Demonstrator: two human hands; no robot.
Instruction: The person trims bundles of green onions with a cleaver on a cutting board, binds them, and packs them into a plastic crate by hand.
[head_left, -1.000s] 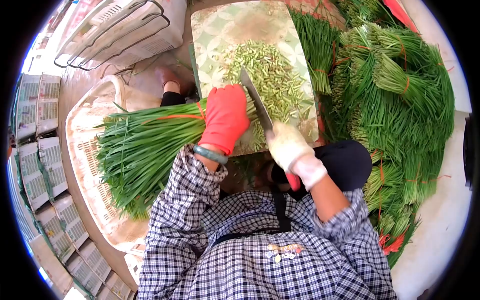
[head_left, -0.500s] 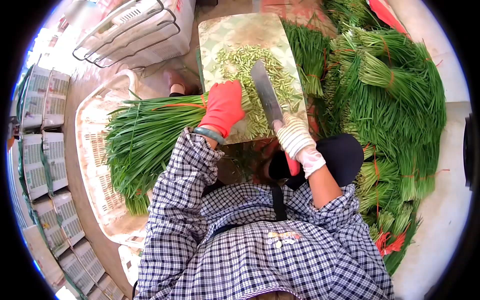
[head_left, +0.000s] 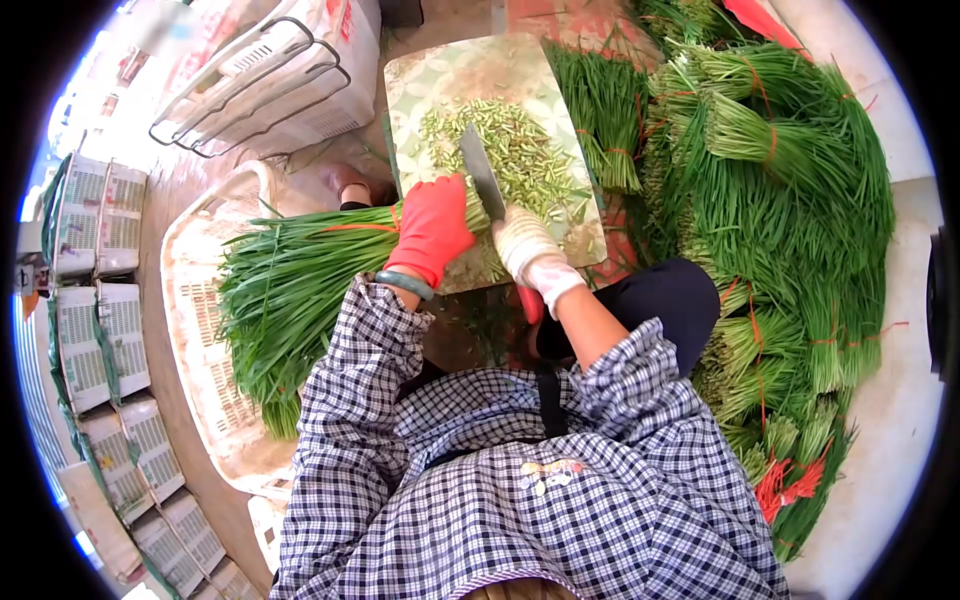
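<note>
My left hand (head_left: 433, 228), in a red glove, is closed round the stem end of a bundle of long green leaves (head_left: 300, 275) tied with an orange band. The bundle's leafy part hangs to the left. In my right hand (head_left: 525, 243), gloved in white, is the handle of a knife (head_left: 482, 172). Its broad blade lies beside the bundle's cut end, just right of my left hand. Short chopped stem pieces (head_left: 535, 160) are scattered over the patterned board (head_left: 415, 85) beneath the blade.
Many banded green bundles (head_left: 790, 200) are piled on the right. A pale plastic basket (head_left: 185, 330) sits under the bundle at left. White crates (head_left: 130, 340) line the far left, and a white crate with a wire handle (head_left: 310, 95) stands at upper left.
The knife has swung from right of the bundle's end to close against it, my right hand moving left. My left hand keeps its hold on the bundle.
</note>
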